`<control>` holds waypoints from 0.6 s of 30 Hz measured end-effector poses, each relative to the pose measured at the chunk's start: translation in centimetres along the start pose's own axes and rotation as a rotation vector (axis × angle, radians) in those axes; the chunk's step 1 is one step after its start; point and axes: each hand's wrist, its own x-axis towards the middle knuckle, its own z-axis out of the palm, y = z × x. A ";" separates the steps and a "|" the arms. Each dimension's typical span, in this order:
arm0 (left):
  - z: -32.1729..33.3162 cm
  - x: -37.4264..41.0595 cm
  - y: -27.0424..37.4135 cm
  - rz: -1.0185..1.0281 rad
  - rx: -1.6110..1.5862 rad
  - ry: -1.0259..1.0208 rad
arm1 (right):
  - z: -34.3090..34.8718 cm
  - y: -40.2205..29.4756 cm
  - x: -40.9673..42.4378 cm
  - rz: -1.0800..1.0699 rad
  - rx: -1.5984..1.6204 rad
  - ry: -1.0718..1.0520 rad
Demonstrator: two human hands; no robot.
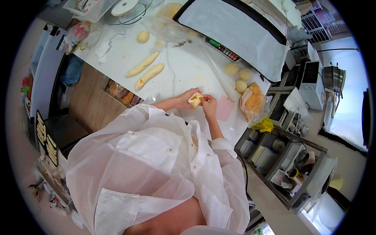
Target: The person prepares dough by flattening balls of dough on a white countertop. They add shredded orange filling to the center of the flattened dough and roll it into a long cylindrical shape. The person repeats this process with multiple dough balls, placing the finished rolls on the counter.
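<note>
Close to my body, above the white table (188, 76), a piece of dough (195, 100) with orange filling showing rests in my left hand (185, 98). The fingers of my right hand (209, 103) pinch the dough's edge from the other side. Two long dough rolls lie side by side to the left, one plain roll (142, 64) and one roll (149, 77) with a spot of filling showing. A pink dough scraper (225, 108) lies flat just right of my right hand. Beyond it are several dough balls (241, 85).
A black baking tray (232, 35) lined with white paper covers the far right, over a digital scale (222, 49). A clear rolling rod (218, 73) lies before it. A plastic bag of orange filling (252, 101) sits at the right edge. One dough ball (143, 37) lies at the far left.
</note>
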 end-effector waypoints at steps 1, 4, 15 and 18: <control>0.0 0.1 0.2 0.008 0.095 0.018 | 0.2 0.7 0.4 0.068 0.113 0.020; -1.2 1.0 0.7 0.084 0.559 0.122 | 1.7 2.7 1.0 0.166 0.335 0.116; -6.9 1.3 1.1 0.255 0.227 0.160 | 2.9 1.4 2.7 0.265 0.406 0.093; -7.3 1.2 -1.4 0.667 1.020 0.361 | 3.2 -0.9 1.6 0.259 0.259 -0.039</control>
